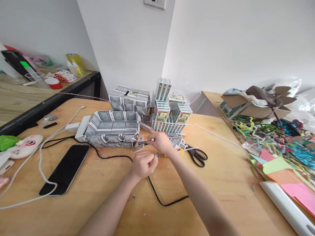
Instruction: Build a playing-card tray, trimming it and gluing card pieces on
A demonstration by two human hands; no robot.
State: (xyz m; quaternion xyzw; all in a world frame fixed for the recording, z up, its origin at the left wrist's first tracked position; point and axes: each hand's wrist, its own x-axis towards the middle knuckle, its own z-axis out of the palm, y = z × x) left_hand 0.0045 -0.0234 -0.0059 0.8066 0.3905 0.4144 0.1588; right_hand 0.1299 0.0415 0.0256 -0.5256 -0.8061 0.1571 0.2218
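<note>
My right hand [161, 143] pinches what looks like a playing card [139, 146] at the right corner of an open box built from folded playing cards [112, 126]. Just in front, my left hand [144, 164] is curled closed, its teal-painted thumbnail facing right; whatever lies in its fingers is hidden. Behind the open box stands a closed block of folded cards [130, 98]. Stacked card packs [169, 111] rise to its right. Loose cards [177, 143] lie beyond my right wrist, near black-handled scissors [199, 157] and a yellow-and-white tool partly hidden by my arm.
A black cable [157, 196] runs under my hands. At left are a phone [65, 170], a white cord and a white power adapter [83, 128]. Coloured paper [283, 170], pipe cleaners [278, 137] and a cardboard box [256, 106] sit at right. A wall closes off the back.
</note>
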